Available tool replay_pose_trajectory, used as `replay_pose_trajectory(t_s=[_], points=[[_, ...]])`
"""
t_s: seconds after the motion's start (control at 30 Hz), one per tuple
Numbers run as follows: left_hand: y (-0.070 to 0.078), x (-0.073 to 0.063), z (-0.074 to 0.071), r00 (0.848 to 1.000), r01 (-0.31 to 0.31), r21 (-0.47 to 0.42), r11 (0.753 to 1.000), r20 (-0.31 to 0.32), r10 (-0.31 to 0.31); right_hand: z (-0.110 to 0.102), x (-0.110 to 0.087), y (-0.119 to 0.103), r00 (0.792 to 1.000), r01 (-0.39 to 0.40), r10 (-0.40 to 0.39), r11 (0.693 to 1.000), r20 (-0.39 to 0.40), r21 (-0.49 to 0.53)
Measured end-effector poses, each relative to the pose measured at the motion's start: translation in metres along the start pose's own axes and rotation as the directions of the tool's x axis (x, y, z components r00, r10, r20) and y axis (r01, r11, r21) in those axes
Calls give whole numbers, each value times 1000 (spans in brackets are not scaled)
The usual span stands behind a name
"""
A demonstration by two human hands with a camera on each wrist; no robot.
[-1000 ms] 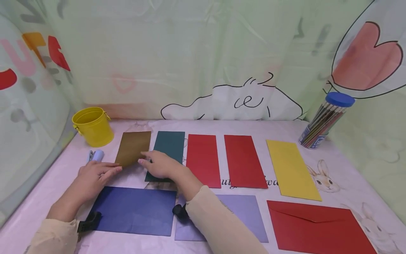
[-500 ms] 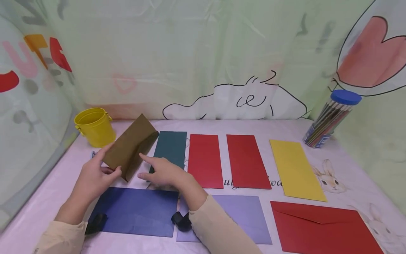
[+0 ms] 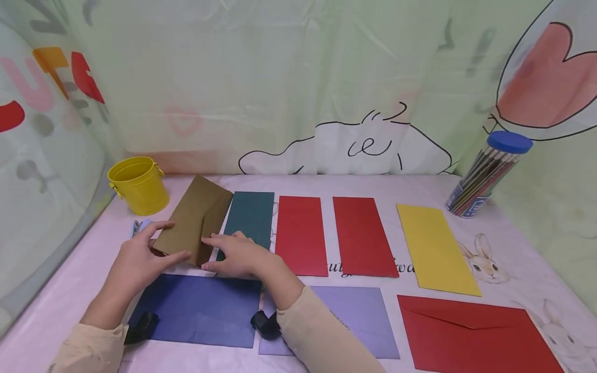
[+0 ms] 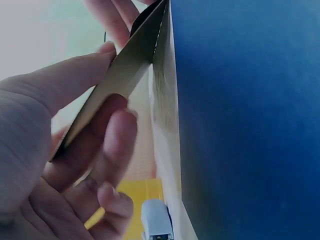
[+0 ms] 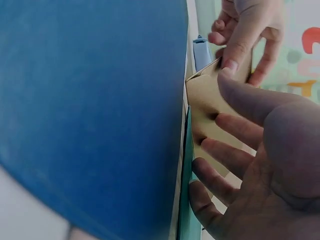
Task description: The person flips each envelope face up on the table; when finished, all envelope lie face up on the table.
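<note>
A brown envelope (image 3: 188, 220) is tilted, its left side raised off the table and its flap (image 3: 215, 228) on the right. My left hand (image 3: 142, 259) holds its raised side; in the left wrist view the thumb lies on one face and fingers are behind it. My right hand (image 3: 240, 254) is beside the flap, and in the right wrist view its extended fingertips (image 5: 212, 146) touch the brown paper. A dark green envelope (image 3: 252, 217) lies partly under my right hand. A dark blue envelope (image 3: 200, 316) lies in front of both hands.
A yellow bucket (image 3: 140, 189) and a small light blue object (image 3: 142, 226) stand left. Rightward lie two red envelopes (image 3: 300, 233), a yellow envelope (image 3: 436, 248), a lilac envelope (image 3: 359, 316) and a larger red envelope (image 3: 475, 336). A pencil jar (image 3: 487, 173) leans at back right.
The brown envelope, flat one second ago, has been lifted on its left side by my left hand and turned. Since half a second ago it has lowered slightly, and my right fingers have reached its flap.
</note>
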State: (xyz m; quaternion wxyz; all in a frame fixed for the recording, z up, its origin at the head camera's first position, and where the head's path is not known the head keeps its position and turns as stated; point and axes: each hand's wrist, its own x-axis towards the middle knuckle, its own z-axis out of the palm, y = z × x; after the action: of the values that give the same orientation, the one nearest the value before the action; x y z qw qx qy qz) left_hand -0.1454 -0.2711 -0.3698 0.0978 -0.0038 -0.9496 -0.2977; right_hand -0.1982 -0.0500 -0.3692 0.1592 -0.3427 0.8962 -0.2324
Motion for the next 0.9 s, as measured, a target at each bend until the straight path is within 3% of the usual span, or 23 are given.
replay_pose_trajectory(t_s=[0.17,0.37,0.6,0.73,0.9], points=[[-3,0,-1,996,48,49,998,68,-51,1,1,1,1000,2,-2,1000,5,-11],[-5,2,-1,990,82,144,986,103,-97,2,2,3,1000,-4,4,1000,3,-19],[-9,4,-1,966,133,232,964,187,-178,3,3,4,1000,1,-1,999,12,-54],[-10,4,-1,957,144,267,953,209,-203,3,4,5,1000,6,-5,998,15,-67],[-9,3,-1,958,133,300,945,207,-200,4,4,5,1000,10,-8,997,21,-82]])
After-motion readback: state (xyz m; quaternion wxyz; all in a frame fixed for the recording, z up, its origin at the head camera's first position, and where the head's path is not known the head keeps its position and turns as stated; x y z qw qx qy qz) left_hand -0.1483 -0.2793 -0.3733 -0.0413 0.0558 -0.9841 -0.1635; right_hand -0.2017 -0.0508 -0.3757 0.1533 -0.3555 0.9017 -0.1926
